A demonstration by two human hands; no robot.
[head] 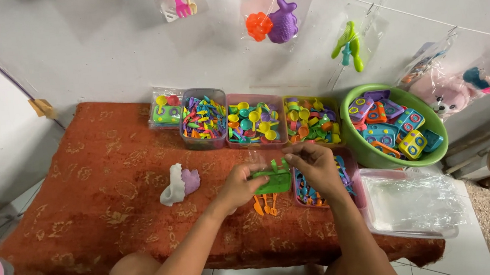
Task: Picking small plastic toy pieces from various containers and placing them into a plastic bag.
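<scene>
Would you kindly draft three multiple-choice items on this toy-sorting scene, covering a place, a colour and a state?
1. Where does the green basin sit?
A. right end of the box row
B. on the floor
C. left of the mat

2. What colour are the small forks lying on the mat?
A. blue
B. orange
C. white

3. How is the green toy piece held?
A. by both hands
B. by neither hand
C. by a co-worker

Answers: 1 A, it stands beside the last box. 2 B, they are orange. 3 A, the left hand and right hand grip it.

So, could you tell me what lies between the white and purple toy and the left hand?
Only bare orange cloth separates the toy from the left hand, in the head view.
</scene>
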